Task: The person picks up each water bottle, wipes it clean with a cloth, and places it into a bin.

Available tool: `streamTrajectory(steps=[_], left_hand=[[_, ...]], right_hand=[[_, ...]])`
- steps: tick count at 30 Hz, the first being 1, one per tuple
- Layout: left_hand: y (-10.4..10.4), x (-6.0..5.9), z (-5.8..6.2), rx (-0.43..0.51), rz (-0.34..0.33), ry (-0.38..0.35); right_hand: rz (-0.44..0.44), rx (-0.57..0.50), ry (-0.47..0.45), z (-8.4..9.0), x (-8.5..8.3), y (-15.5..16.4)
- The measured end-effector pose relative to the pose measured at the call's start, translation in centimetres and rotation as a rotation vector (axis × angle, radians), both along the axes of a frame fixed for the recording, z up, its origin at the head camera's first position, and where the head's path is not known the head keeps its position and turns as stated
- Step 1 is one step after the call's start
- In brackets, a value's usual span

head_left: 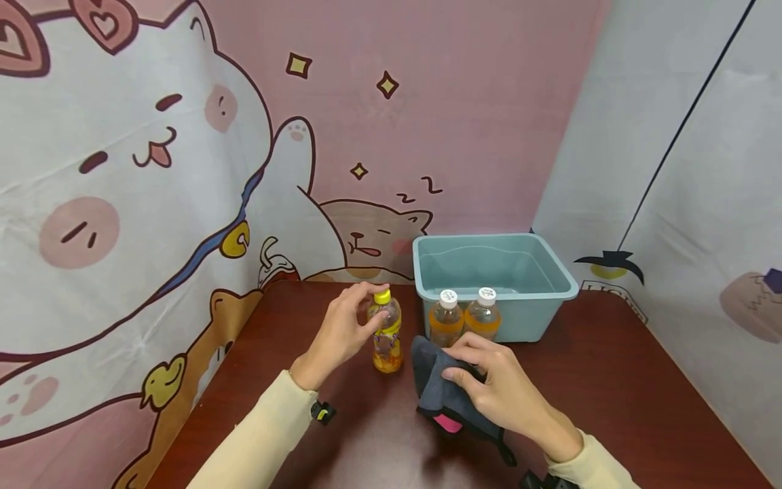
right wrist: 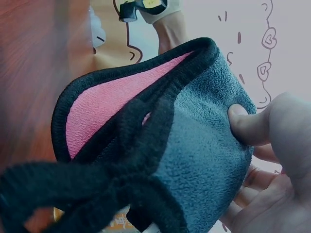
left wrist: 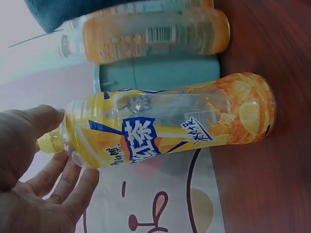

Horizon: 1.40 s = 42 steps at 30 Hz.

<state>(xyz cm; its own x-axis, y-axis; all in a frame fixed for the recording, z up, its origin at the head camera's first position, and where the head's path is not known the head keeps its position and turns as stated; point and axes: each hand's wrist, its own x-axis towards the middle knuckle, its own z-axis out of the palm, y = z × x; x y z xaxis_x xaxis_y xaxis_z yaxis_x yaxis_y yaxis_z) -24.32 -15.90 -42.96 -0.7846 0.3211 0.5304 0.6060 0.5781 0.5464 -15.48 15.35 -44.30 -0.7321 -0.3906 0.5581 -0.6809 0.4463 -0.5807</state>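
Observation:
A clear plastic drink bottle with a yellow cap and a yellow-and-orange label stands upright on the table. My left hand pinches it around the neck, just under the cap, with the thumb on one side and fingers on the other; the bottle's label faces the left wrist camera. My right hand holds a folded grey cloth with black edging between thumb and fingers. A pink inner side and a black loop of the cloth show in the right wrist view.
A light blue plastic bin stands at the back right of the dark red wooden table. Two white-capped bottles, one left and one right, stand in front of it, partly behind the cloth and right hand. A cartoon-printed sheet hangs behind.

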Motion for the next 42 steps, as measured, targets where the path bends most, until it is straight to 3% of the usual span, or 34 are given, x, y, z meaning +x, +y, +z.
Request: streamTrajectory(steps=[42], left_hand=[[-0.7,-8.2,-0.6,0.053,0.140,0.021]], right_hand=[[-0.001,0.005,-0.021,-0.6,0.3,-0.3]])
